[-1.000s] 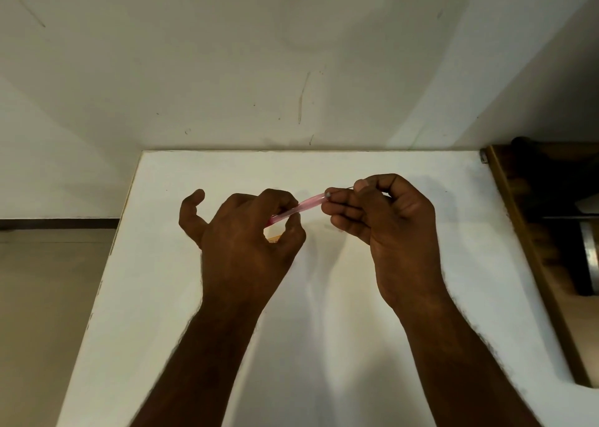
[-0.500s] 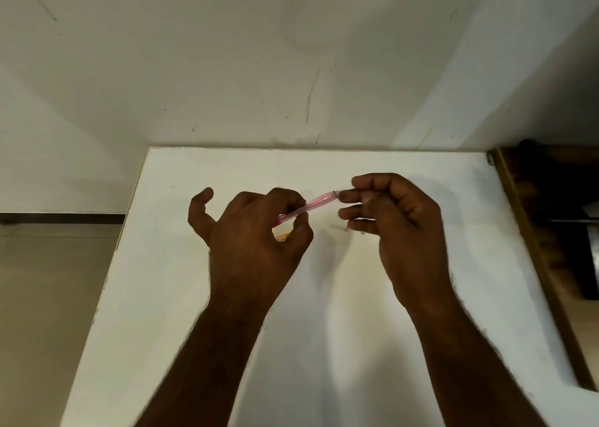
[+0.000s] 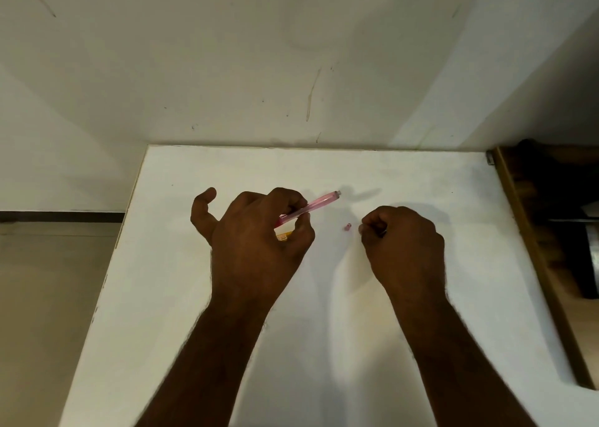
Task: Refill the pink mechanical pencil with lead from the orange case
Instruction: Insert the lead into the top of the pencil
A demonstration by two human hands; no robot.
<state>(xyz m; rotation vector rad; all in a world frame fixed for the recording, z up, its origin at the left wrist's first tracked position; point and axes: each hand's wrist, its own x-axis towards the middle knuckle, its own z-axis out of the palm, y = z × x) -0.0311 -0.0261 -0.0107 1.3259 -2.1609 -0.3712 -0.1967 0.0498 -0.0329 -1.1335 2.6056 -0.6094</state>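
My left hand (image 3: 256,241) is shut on the pink mechanical pencil (image 3: 316,205), which points up and right with its open metal end free in the air. A corner of the orange case (image 3: 282,237) peeks out under that hand's fingers; whether it is held or lies on the table I cannot tell. A small pink cap (image 3: 347,227) lies on the white table (image 3: 324,297). My right hand (image 3: 403,248) rests low just right of the cap, fingers curled closed, with nothing visible in them.
The table's far edge meets a white wall. Its left edge drops to a tan floor. A dark wooden shelf unit (image 3: 551,232) stands against the table's right side.
My right hand has pulled away from the pencil's end and dropped down to the right onto the table. The small pink cap now lies on the table. The left hand keeps the pencil.
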